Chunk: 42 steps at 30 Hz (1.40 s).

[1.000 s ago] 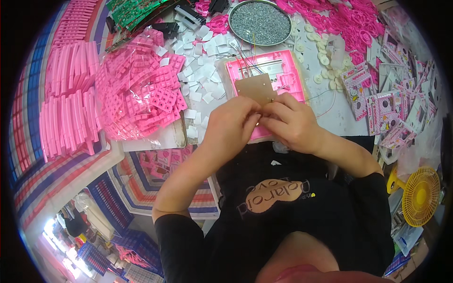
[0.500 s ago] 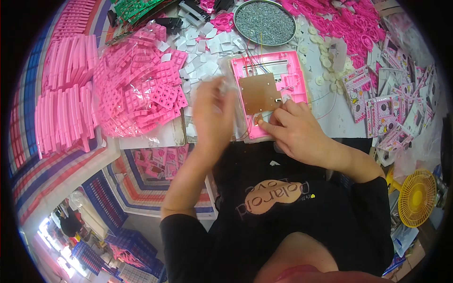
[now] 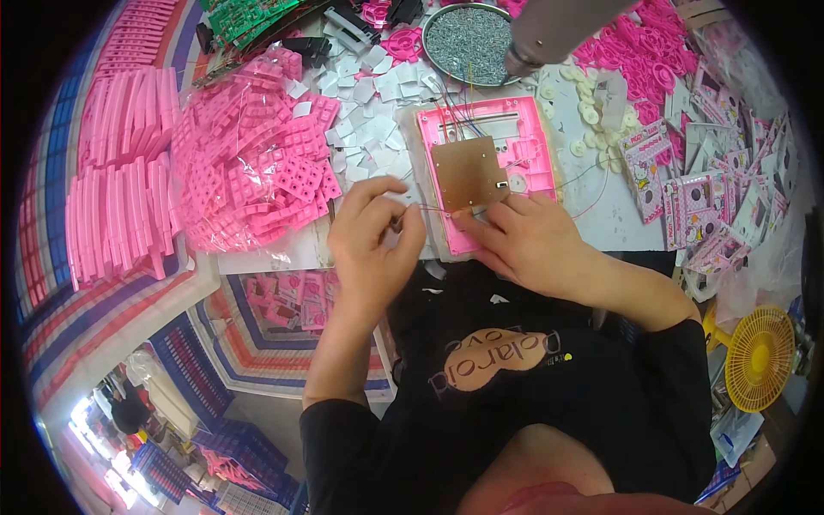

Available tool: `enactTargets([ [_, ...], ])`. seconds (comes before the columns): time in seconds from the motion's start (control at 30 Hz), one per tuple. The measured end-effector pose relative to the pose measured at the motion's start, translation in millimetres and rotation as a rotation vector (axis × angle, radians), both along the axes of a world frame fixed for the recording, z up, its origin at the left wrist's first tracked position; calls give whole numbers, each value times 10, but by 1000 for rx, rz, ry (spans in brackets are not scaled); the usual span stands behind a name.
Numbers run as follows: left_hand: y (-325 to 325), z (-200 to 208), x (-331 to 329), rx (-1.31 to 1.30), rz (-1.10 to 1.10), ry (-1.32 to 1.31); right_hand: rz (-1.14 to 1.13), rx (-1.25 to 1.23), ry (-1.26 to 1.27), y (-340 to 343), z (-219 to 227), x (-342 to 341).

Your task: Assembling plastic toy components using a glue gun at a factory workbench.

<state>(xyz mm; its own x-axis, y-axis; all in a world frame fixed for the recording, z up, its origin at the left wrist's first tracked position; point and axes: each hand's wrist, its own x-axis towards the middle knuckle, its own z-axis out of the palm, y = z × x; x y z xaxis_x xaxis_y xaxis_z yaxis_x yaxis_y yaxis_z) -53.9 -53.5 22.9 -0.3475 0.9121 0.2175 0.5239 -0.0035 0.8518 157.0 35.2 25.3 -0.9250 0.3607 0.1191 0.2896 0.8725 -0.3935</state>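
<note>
A pink plastic housing [image 3: 541, 129] lies in front of me, with a square brown circuit board [image 3: 468, 172] inside it. My left hand [image 3: 371, 240] is beside the housing's left edge. Its thumb and fingers are closed on thin wires [image 3: 432, 209] that run to the board's near left corner. My right hand [image 3: 541, 240] rests over the housing's near end. Its thumb and fingertips close at the board's near edge, and what they pinch is hidden. More thin coloured wires [image 3: 455, 107] leave the board's far side.
A grey cylindrical tool [image 3: 558, 34] hangs over a round tray of screws [image 3: 468, 7]. To the left are bagged pink keypads [image 3: 257, 163] and stacked pink strips [image 3: 120, 215]. White paper pieces [image 3: 369, 94] lie behind; printed cards [image 3: 695, 206] and a yellow fan [image 3: 760, 360] stand right.
My left hand, blurred before, has slowed and now pinches wires beside the housing. My right hand has shifted slightly left, covering the small brown piece. The grey tool has come into view.
</note>
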Motion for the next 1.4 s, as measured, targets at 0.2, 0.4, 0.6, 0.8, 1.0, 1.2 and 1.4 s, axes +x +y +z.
enactTargets([
  [0.2,192,-49,162,-347,-99,-942,61,-108,-12,91,-25,97],
  [0.4,136,38,327,-37,-367,-59,-196,-440,341,263,90,218],
  [0.6,203,35,430,0,-444,-11,-67,-441,402,362,103,335],
  [0.8,187,133,543,14,-479,215,-204,-480,240,316,153,580],
  [1.0,116,-118,624,35,-584,262,-220,-368,269,200,-22,738],
  [1.2,139,-170,620,47,-569,277,-125,-301,209,236,-27,685],
  [1.4,114,-235,601,71,-573,319,-132,-312,193,270,47,674],
])
